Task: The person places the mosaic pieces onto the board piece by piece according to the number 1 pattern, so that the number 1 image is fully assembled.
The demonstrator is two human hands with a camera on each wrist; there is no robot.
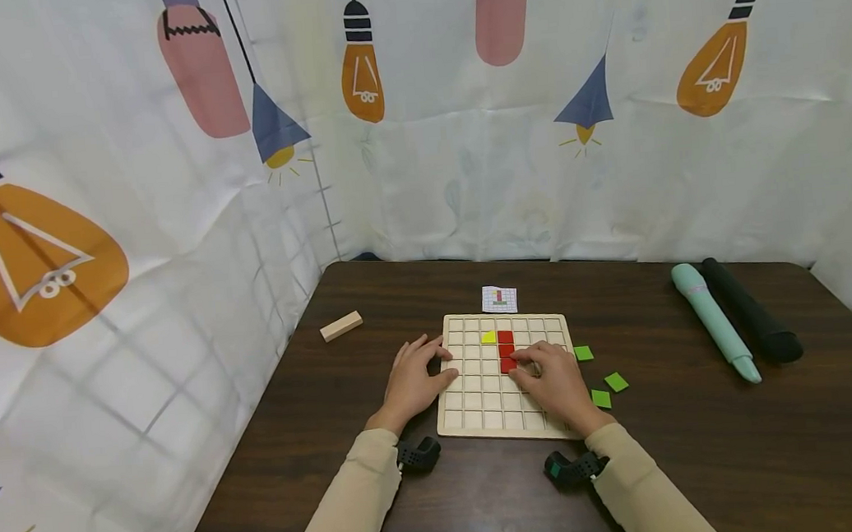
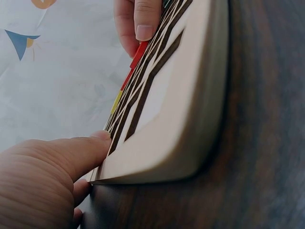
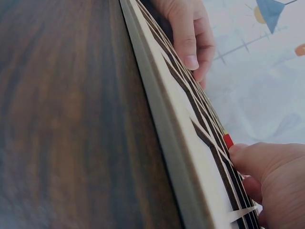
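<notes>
A wooden grid board [image 1: 472, 400] lies on the dark table. My left hand [image 1: 413, 382] holds its left edge, the thumb on the rim and the other fingers along the side. Three red square tiles run down one column of the board. Thumb and index finger of my right hand [image 1: 553, 381] pinch the nearest red tile [image 1: 508, 365], also visible as a red tile [image 3: 228, 140] at the fingertips in the right wrist view. A yellow tile [image 1: 489, 337] with a slanted corner sits left of the top red tile [image 1: 505, 337].
Three green tiles [image 1: 616, 382] lie right of the board. A small printed pattern card [image 1: 498, 299] is behind it. At the left is a pale wooden block [image 1: 341, 326]. A mint-green long object [image 1: 715, 320] and a black long object [image 1: 751, 309] lie at the right.
</notes>
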